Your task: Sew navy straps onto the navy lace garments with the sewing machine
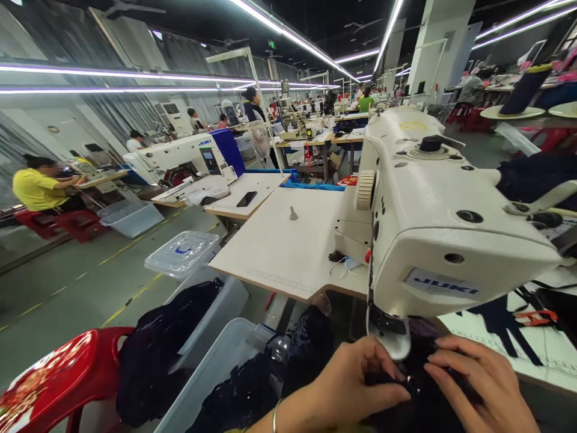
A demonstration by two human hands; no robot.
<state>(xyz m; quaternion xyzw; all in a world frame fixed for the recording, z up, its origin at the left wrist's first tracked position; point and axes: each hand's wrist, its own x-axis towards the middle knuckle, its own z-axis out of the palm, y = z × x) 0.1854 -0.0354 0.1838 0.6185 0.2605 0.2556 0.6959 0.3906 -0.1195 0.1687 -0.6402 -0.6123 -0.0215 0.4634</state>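
Observation:
Dark fabric (pixel 424 400) lies under the head of a white JUKI sewing machine (pixel 433 246). My left hand (pixel 345 382), with a bangle at the wrist, pinches the fabric's near left side between thumb and fingers. A small shiny spot shows on the fabric by the thumb tip. On the right side, my right hand (pixel 484 382) grips the same fabric with bent fingers; its thumb is mostly hidden. Both hands are close below the rounded metal guard (pixel 396 343) of the machine. The needle and presser foot are out of sight behind it.
Orange-handled snips (pixel 536 317) and dark fabric strips (pixel 500 328) lie right of the machine. A clear bin (pixel 202 385) of dark cloth and a red stool (pixel 67 373) stand at left. A phone (pixel 246 199) rests on the farther table. Other people work beyond.

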